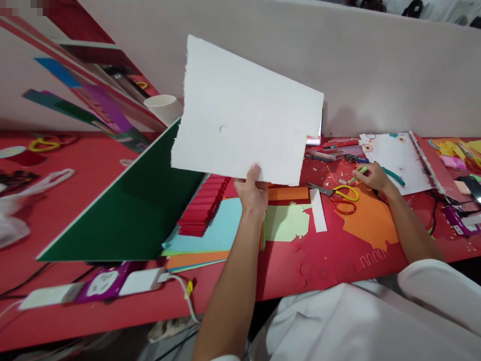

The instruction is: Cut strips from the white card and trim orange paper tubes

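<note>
A white sheet of card (248, 105) with torn edges stands raised over the table. My left hand (252, 193) is closed on its lower edge, thumb on the near face. At the right, my right hand (376, 178) has its fingers pinched around a small light-green piece (359, 173), whose kind I cannot make out. Just left of that hand lie scissors (341, 193) with yellow and orange handles. Beneath the hand is an orange paper sheet (370, 215) with cut edges. Teal tool handles (393, 176) lie beside its fingers.
A dark green board (128, 205) leans at the left, beside pleated red paper (205, 205) and coloured sheets (212, 235). Power strips (99, 286) with cables line the front edge. A decorated white sheet (398, 155) lies at the right; paper cups (164, 108) stand behind.
</note>
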{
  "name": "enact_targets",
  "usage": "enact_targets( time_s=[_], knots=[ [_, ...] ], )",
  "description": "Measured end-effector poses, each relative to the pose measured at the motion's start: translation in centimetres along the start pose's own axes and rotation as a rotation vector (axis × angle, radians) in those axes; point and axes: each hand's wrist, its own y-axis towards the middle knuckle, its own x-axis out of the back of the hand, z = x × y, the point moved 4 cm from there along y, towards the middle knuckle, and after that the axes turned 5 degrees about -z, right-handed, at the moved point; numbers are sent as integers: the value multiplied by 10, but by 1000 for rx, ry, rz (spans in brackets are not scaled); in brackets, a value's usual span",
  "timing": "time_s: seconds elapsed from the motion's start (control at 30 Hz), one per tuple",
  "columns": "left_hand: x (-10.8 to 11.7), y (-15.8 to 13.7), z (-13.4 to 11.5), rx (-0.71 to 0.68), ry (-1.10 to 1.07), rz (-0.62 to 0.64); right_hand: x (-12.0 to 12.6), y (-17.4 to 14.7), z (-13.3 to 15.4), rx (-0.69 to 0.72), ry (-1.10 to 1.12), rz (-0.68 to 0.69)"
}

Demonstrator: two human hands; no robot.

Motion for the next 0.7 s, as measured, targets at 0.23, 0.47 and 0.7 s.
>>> enact_targets(
  time_s=[0.23,0.47,0.7],
  knots=[
    [1,1,1,-15,-20,-14,-5,0,2,44,-27,45],
    [0,1,0,-27,-6,-12,-8,1,9,50,6,56],
    [1,0,1,-12,-10,-28,-8,1,5,33,18,32]
  ],
)
